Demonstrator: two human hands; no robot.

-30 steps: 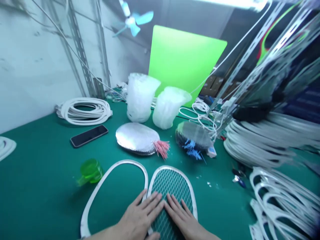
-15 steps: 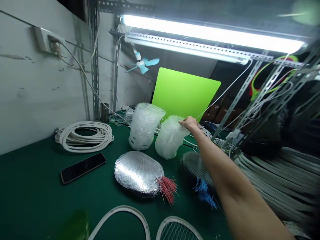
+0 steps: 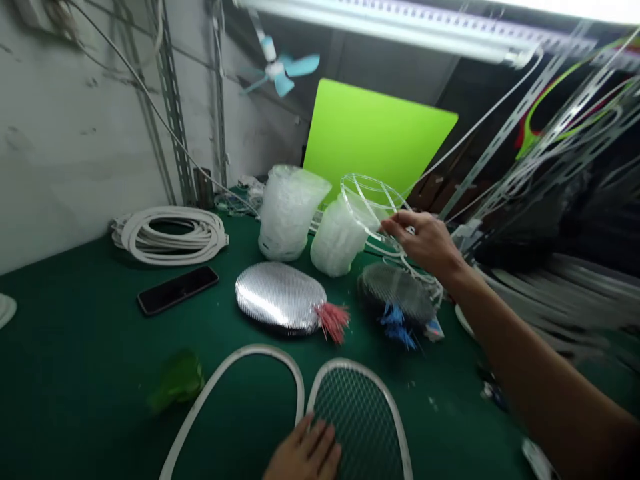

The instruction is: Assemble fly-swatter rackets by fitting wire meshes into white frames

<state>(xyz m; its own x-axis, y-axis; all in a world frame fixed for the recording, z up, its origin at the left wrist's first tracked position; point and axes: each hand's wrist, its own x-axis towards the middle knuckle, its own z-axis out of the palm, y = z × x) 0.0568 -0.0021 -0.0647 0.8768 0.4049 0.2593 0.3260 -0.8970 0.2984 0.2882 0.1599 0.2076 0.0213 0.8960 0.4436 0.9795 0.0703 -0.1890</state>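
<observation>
My right hand [image 3: 425, 237] pinches the edge of a clear plastic oval frame with crossbars [image 3: 373, 183]. It holds this frame tilted in the air above the shorter stack of clear frames [image 3: 336, 243]. A taller stack of the same kind [image 3: 290, 213] stands to the left. At the bottom, my left hand [image 3: 307, 453] lies with its fingers stretched over the inner edges of two white racket-shaped frames. The left frame [image 3: 220, 377] shows bare table inside, while the right frame [image 3: 387, 400] has metal mesh [image 3: 350, 407] across it.
Silvery mesh ovals [image 3: 280, 293] with red wires lie mid-table. Darker mesh ovals [image 3: 400, 290] with blue wires sit to their right. Also on the table are a phone [image 3: 177, 290], stacked white rings [image 3: 173, 233] and a blurred green object [image 3: 177, 380]. A green board [image 3: 380, 140] stands behind.
My right hand has lifted a clear oval frame off the shorter stack and moved right and nearer. My left hand has come into view at the bottom. The view has tipped downward.
</observation>
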